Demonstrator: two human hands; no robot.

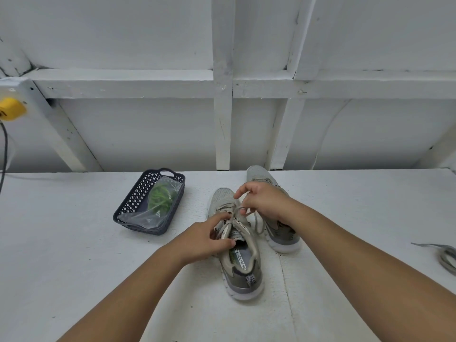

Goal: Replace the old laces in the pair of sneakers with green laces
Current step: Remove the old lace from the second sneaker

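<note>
Two grey-green sneakers stand on the white table. The near sneaker (240, 267) points away from me, its old beige lace (256, 224) partly loosened. My left hand (207, 239) grips this sneaker at the tongue and upper eyelets. My right hand (265, 202) pinches the old lace above the eyelets, over the toe end. The second sneaker (281, 233) lies behind, to the right, partly hidden by my right hand. The green laces (161, 199) lie in a clear plastic bag inside a dark basket (128, 206) to the left.
A loose grey lace (444, 255) lies at the table's right edge. A white wooden wall frame (223, 119) rises behind the table. A yellow plug (11, 108) with a dark cable hangs at far left.
</note>
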